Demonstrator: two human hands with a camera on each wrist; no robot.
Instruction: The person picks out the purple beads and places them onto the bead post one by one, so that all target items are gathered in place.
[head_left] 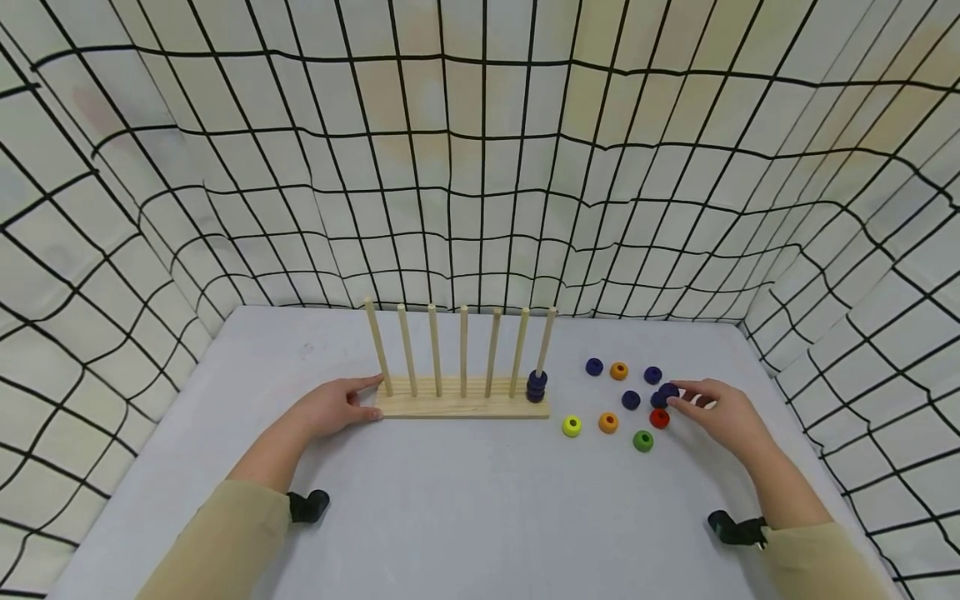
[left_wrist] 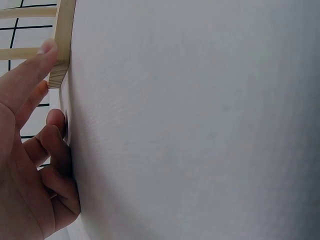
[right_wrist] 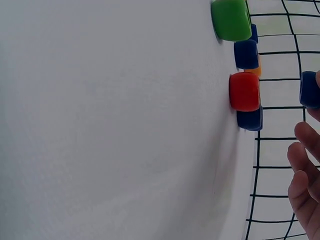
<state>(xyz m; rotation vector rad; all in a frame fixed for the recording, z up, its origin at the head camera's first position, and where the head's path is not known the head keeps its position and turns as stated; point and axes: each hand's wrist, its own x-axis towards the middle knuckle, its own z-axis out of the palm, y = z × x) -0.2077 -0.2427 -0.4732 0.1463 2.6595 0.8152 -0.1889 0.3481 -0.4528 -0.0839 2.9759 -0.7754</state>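
Note:
A wooden peg rack [head_left: 465, 406] with a row of several upright pegs lies on the white table. Blue beads [head_left: 536, 385] are stacked on its rightmost peg. My left hand [head_left: 330, 408] pinches the rack's left end, thumb at the front edge and index finger behind; in the left wrist view the thumb [left_wrist: 46, 49] presses the wood. Between thumb and fingertips, my right hand [head_left: 723, 414] pinches a blue bead [right_wrist: 310, 90], raised off the table. Below it sit a red bead [right_wrist: 245, 92] and another blue bead [right_wrist: 250, 119].
Loose beads lie right of the rack: green [head_left: 642, 441], yellow [head_left: 572, 426], orange [head_left: 608, 422], another orange [head_left: 618, 371] and several blue ones [head_left: 631, 400]. White walls with a black grid [head_left: 480, 167] enclose the table's back and sides.

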